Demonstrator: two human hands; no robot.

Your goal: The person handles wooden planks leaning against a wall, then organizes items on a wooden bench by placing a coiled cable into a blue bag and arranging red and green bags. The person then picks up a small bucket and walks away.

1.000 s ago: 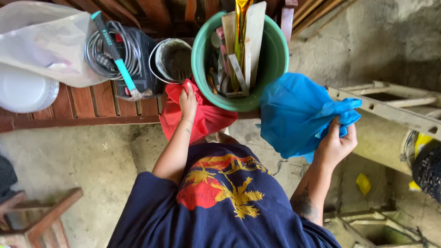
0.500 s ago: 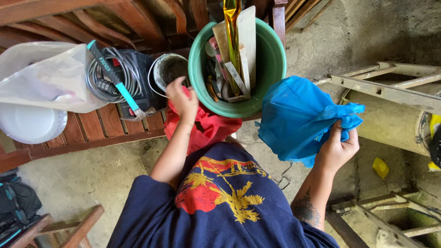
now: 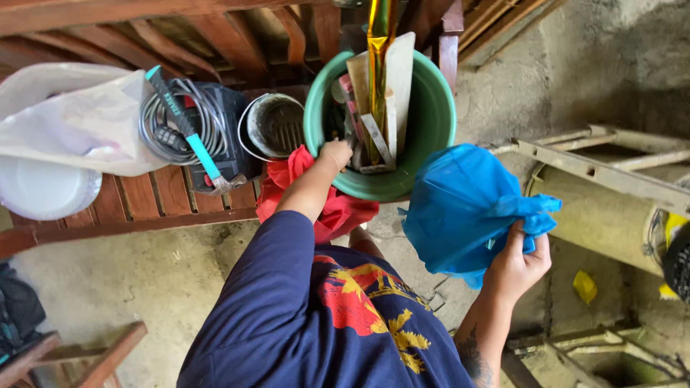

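- Currently, left hand (image 3: 336, 153) is reaching into green bucket (image 3: 431, 108) at 12 o'clock; finger state cannot be determined.
- Right hand (image 3: 519, 264) is gripping blue bag (image 3: 460, 205) at 3 o'clock, fingers clamped on it.

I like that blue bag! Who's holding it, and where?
The right hand grips the blue plastic bag by its bunched-up neck. The left hand reaches into the green bucket.

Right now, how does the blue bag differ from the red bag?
The blue bag is gripped at its bunched neck by the right hand and hangs in the air; the red bag lies on the edge of the wooden bench, under the left forearm. The blue bag shows fully and looks puffed out; the red bag is partly hidden and crumpled. Both look like thin plastic.
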